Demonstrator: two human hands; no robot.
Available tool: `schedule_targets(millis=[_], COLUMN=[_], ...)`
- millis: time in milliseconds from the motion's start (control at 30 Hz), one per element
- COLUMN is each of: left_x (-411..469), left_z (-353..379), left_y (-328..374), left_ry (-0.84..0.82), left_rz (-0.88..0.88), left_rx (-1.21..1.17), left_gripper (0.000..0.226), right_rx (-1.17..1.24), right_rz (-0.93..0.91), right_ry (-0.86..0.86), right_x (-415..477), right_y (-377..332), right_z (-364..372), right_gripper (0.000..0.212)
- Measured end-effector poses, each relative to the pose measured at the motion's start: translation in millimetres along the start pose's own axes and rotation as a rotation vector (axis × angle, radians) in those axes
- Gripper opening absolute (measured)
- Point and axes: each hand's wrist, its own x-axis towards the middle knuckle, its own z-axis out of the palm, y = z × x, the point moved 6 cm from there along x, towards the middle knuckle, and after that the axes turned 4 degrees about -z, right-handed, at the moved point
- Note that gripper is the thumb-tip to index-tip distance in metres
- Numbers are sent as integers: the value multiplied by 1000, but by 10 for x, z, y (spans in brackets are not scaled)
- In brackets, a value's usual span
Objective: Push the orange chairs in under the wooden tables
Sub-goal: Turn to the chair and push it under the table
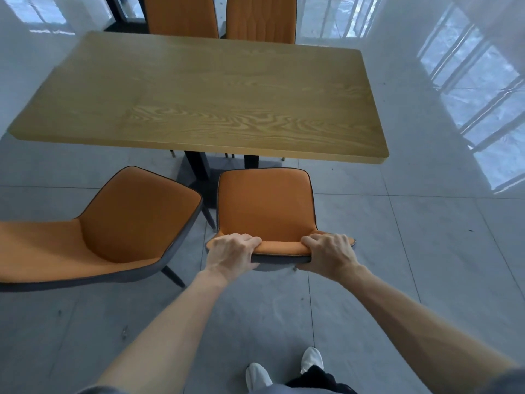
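Note:
A wooden table (199,95) with black legs fills the upper middle. An orange chair (265,206) with dark piping stands just in front of its near edge, its seat front close to the tabletop's rim. My left hand (230,254) and my right hand (329,254) both grip the top of this chair's backrest, fingers curled over it. A second orange chair (127,220) stands to the left, turned at an angle and apart from the table.
Two more orange chairs (181,15) (261,19) stand at the table's far side. The floor (426,251) is glossy grey tile with window reflections on the right. My white shoes (284,371) show at the bottom.

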Motion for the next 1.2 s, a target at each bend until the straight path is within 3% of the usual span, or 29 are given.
schedule_targets(millis=[467, 667, 867, 1033, 1200], left_x=[-134, -196, -279, -395, -550], left_z=[-112, -137, -126, -280, -573], left_y=[-58, -91, 76, 195, 195], left_ry=[28, -54, -242, -210, -86], left_rz=[-2, -131, -410, -440, -524], left_rx=[-2, 32, 122, 122, 65], left_gripper=[35, 37, 38, 45, 31], right_rx=[134, 125, 172, 164, 130], right_rz=[31, 20, 8, -103, -197], right_ry=[-42, -95, -128, -244, -156], right_x=[-87, -84, -176, -116, -107], right_y=[-226, -315, -315, -382, -673], right_z=[-43, -117, -155, -297, -512], right_gripper=[37, 37, 42, 40, 29])
